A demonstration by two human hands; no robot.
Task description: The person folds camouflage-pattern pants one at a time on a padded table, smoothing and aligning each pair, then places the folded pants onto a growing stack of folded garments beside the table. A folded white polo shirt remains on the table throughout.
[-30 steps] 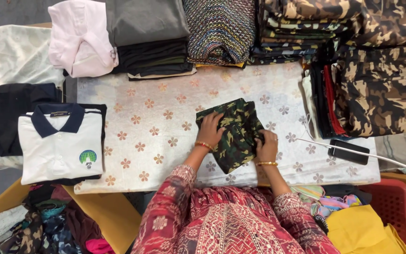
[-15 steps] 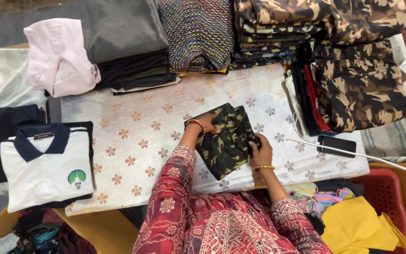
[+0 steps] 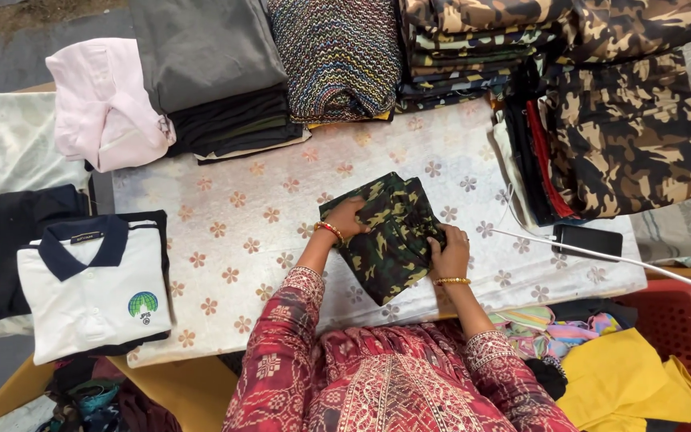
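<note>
Both hands, left grip (image 3: 348, 218) and right grip (image 3: 449, 252), stay clamped on the folded green camouflage cloth garment (image 3: 389, 240), now turned slightly on the floral-covered worktop (image 3: 233, 232), fold nearly squared.

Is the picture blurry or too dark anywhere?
Head view: sharp and evenly lit, with soft shadows only; the left hand and right hand on the green camouflage cloth look crisp, no glare shows on the flowered table cover, and only the far corners look darker.
</note>
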